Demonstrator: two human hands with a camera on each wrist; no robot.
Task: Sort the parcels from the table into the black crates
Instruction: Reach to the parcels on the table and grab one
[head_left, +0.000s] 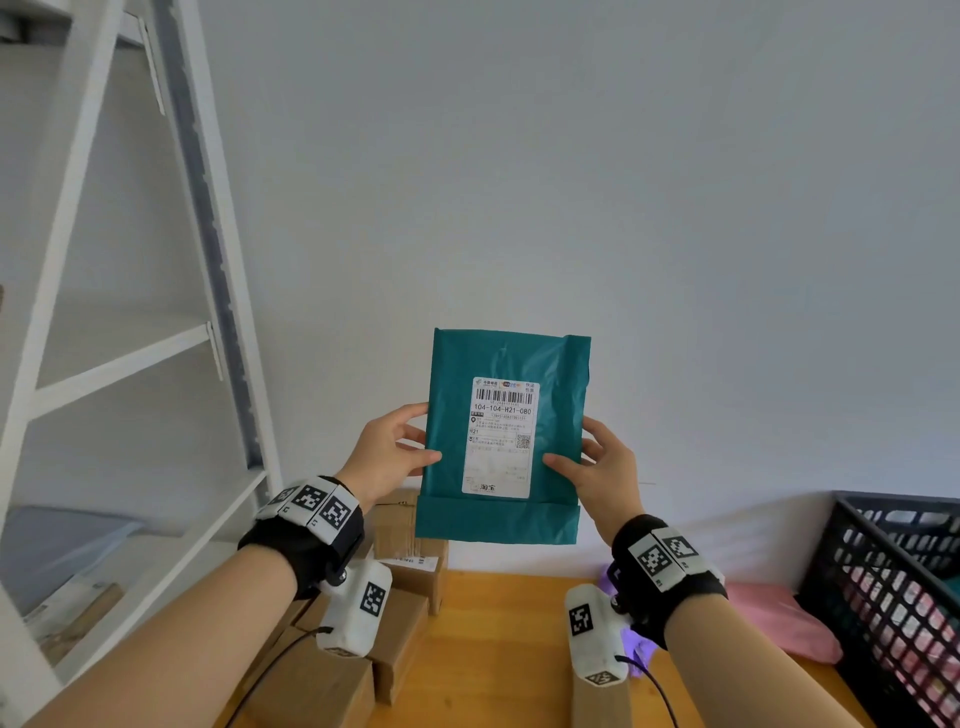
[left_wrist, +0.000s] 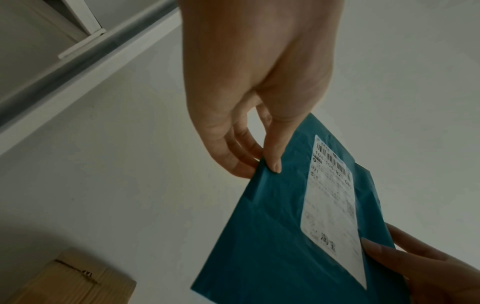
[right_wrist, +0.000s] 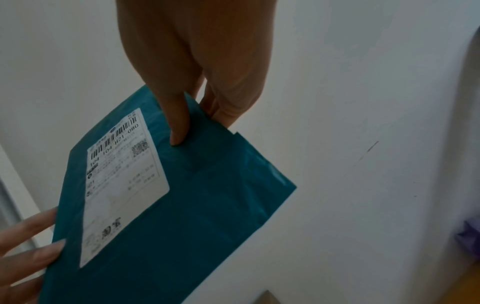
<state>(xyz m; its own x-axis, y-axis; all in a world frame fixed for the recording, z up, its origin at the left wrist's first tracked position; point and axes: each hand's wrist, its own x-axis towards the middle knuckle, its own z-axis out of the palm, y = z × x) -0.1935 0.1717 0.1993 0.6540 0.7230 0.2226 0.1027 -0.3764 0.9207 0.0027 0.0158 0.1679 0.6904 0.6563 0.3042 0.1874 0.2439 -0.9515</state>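
Observation:
A flat teal mailer bag (head_left: 550, 519) with a white shipping label (head_left: 500, 436) facing me is held upright in the air in front of the wall. My left hand (head_left: 395, 447) pinches its left edge, thumb on the front and fingers behind. My right hand (head_left: 597, 457) pinches the right edge the same way. The left wrist view shows the teal mailer (left_wrist: 272, 236) with the left thumb on its corner. In the right wrist view the mailer (right_wrist: 202, 205) has the right thumb pressed on its front. A black lattice crate (head_left: 893, 587) stands at the right.
Brown cardboard boxes (head_left: 410, 561) are stacked on the wooden table (head_left: 498, 649) below my left arm. A pink soft parcel (head_left: 779, 618) lies beside the crate, and a purple one (head_left: 641, 649) peeks out under my right wrist. A white shelf unit (head_left: 130, 364) stands at the left.

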